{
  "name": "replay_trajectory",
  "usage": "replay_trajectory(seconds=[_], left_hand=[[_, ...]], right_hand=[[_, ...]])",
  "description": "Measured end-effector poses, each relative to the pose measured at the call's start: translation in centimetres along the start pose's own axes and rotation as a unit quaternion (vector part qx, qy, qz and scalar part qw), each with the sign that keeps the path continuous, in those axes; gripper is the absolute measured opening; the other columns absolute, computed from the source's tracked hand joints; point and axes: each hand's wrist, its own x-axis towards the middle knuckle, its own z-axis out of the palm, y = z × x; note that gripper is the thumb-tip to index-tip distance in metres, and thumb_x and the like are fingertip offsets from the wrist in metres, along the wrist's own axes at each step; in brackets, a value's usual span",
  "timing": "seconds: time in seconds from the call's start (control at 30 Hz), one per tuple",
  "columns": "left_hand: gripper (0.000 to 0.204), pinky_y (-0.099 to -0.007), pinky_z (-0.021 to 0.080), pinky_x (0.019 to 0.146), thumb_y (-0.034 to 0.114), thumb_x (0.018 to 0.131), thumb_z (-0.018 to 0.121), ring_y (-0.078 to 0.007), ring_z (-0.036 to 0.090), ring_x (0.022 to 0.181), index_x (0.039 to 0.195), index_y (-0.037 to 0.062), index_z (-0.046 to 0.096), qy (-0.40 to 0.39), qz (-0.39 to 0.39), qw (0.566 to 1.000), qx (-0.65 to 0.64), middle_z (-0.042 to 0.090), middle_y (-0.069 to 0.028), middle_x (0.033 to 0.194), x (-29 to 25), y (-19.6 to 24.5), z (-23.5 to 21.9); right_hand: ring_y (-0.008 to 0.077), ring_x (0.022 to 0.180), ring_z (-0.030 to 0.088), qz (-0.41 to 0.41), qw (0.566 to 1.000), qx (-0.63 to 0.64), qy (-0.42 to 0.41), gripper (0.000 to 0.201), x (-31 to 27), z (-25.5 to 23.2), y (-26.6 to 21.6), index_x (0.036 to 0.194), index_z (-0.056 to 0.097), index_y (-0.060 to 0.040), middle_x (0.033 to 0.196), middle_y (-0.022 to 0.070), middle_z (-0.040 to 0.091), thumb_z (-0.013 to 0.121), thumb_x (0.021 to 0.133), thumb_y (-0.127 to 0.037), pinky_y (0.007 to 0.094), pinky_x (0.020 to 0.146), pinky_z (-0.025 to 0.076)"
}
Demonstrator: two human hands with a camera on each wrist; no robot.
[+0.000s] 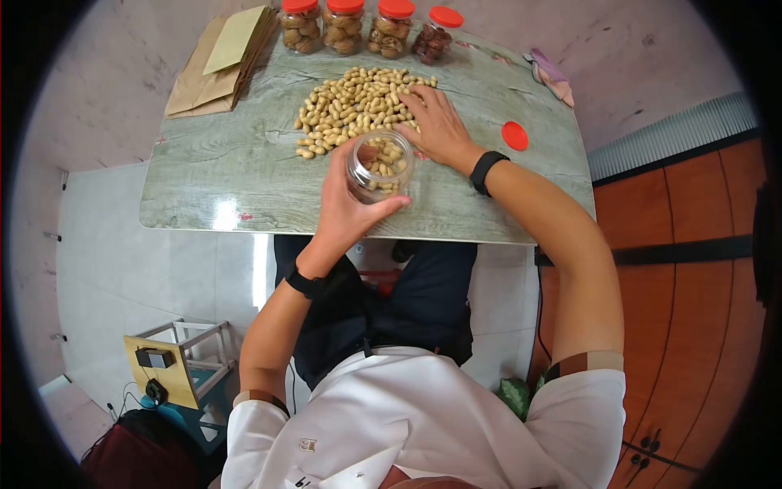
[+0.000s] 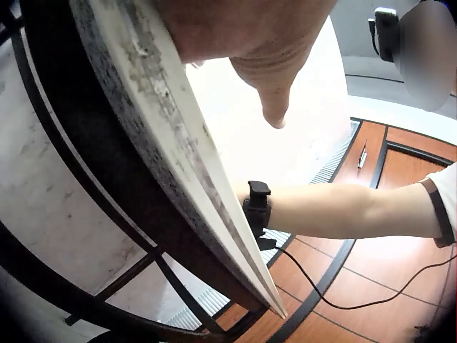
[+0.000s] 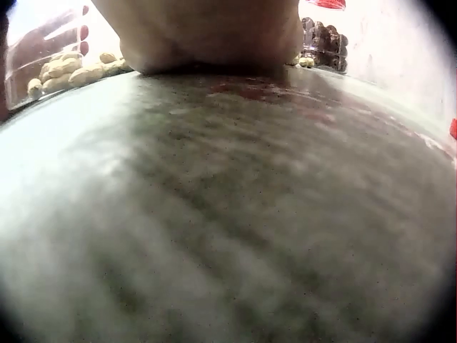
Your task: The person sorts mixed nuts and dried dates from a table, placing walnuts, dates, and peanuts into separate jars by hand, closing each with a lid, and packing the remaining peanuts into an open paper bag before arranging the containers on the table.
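Note:
A clear jar with some peanuts inside is gripped by my left hand at the near edge of the peanut pile. Its mouth is uncovered and faces up toward the head camera. My right hand rests at the right side of the heap of peanuts, thumb and fingers spread apart at the nuts. In the right wrist view the heel of that hand lies low over the tabletop. The left wrist view shows the left hand above the table edge, with the jar hidden.
A loose red lid lies on the table to the right. Several red-lidded jars of nuts and dried fruit line the back. Paper bags lie at back left, a cloth at the right edge.

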Motion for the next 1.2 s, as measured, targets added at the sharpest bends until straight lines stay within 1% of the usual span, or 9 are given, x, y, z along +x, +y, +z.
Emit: replay_trajectory(seconds=[0.4,0.63,0.73,0.83,0.9,1.03,1.1,1.13,1.2], left_hand=[[0.099,-0.0377,0.05,0.105,0.024,0.065,0.101,-0.0246,0.059,0.122,0.143,-0.0016,0.046,-0.008,0.01,1.0,0.005,0.056,-0.0137,0.132,0.0,-0.1,0.2],[0.1,-0.038,0.05,0.104,0.025,0.064,0.101,-0.0258,0.059,0.122,0.143,-0.0017,0.045,-0.002,0.007,1.0,0.006,0.056,-0.0146,0.131,-0.1,-0.7,0.2],[0.103,-0.0375,0.048,0.107,0.022,0.066,0.101,-0.0218,0.056,0.125,0.147,0.0003,0.042,-0.01,0.013,0.999,0.038,0.056,-0.0118,0.133,-0.1,-0.7,0.0],[0.102,-0.0373,0.048,0.107,0.024,0.066,0.101,-0.0219,0.056,0.125,0.147,0.0003,0.043,-0.008,0.006,0.999,0.038,0.056,-0.0115,0.133,0.0,-0.4,0.0],[0.101,-0.0395,0.05,0.104,0.028,0.064,0.101,-0.0277,0.06,0.123,0.143,-0.0007,0.046,-0.007,0.016,0.999,0.046,0.056,-0.0155,0.133,0.1,-0.3,0.0],[0.1,-0.0398,0.05,0.105,0.028,0.063,0.101,-0.0283,0.06,0.123,0.142,-0.0005,0.046,0.001,0.015,0.999,0.045,0.056,-0.0156,0.133,0.1,-0.2,0.0],[0.099,-0.0401,0.05,0.104,0.029,0.064,0.1,-0.0287,0.059,0.123,0.142,-0.0004,0.047,-0.002,0.013,0.999,0.05,0.056,-0.016,0.133,0.1,-0.1,0.0],[0.099,-0.0401,0.05,0.104,0.029,0.064,0.1,-0.0287,0.059,0.123,0.142,-0.0004,0.047,0.001,0.011,0.999,0.05,0.056,-0.016,0.133,0.1,0.0,0.0],[0.1,-0.037,0.05,0.104,0.028,0.065,0.101,-0.0217,0.059,0.12,0.145,-0.0001,0.046,0.0,0.033,0.997,0.074,0.058,-0.0113,0.129,0.1,0.1,-0.1]], right_hand=[[0.0328,0.112,0.059,-0.031,0.999,-0.01,0.022,0.026,1.2,-0.4,0.1,0.108,0.057,-0.0065,0.115,0.012,0.055,0.07,0.089,-0.018,0.0461,0.086,0.057],[0.0364,0.1,0.065,-0.049,0.999,-0.009,0.02,0.025,1.6,0.0,0.6,0.112,0.057,-0.0088,0.111,0.0129,0.058,0.067,0.09,-0.014,0.0477,0.079,0.056],[0.0387,0.095,0.066,-0.055,0.998,0.009,0.023,0.021,2.0,-0.1,0.9,0.111,0.058,-0.0089,0.11,0.0132,0.059,0.066,0.092,-0.014,0.0482,0.077,0.056],[0.0415,0.093,0.065,-0.014,0.999,0.045,0.013,0.016,2.3,-0.5,1.3,0.109,0.059,-0.0075,0.108,0.0147,0.06,0.064,0.096,-0.015,0.0491,0.077,0.055],[0.0408,0.09,0.066,0.038,0.996,0.082,0.025,0.017,2.8,-1.2,1.4,0.109,0.063,-0.0044,0.107,0.0168,0.064,0.064,0.098,-0.017,0.0471,0.076,0.055],[0.0399,0.091,0.067,0.047,0.99,0.128,0.024,0.023,4.1,-1.9,2.9,0.11,0.068,-0.0036,0.105,0.0177,0.068,0.064,0.099,-0.023,0.0493,0.078,0.055],[0.0278,0.079,0.067,0.046,0.986,0.157,0.006,0.027,4.5,-2.8,3.3,0.116,0.07,-0.0017,0.093,0.0146,0.071,0.067,0.1,-0.024,0.0392,0.072,0.052],[0.0278,0.079,0.067,0.043,0.987,0.158,0.003,0.027,4.7,-3.7,3.5,0.116,0.07,-0.0017,0.093,0.0146,0.071,0.067,0.1,-0.024,0.0392,0.072,0.052],[0.0173,0.075,0.062,0.074,0.979,0.174,-0.078,0.028,5.7,-6.0,3.0,0.115,0.07,-0.0011,0.084,0.007,0.069,0.066,0.101,-0.025,0.0344,0.069,0.05]])
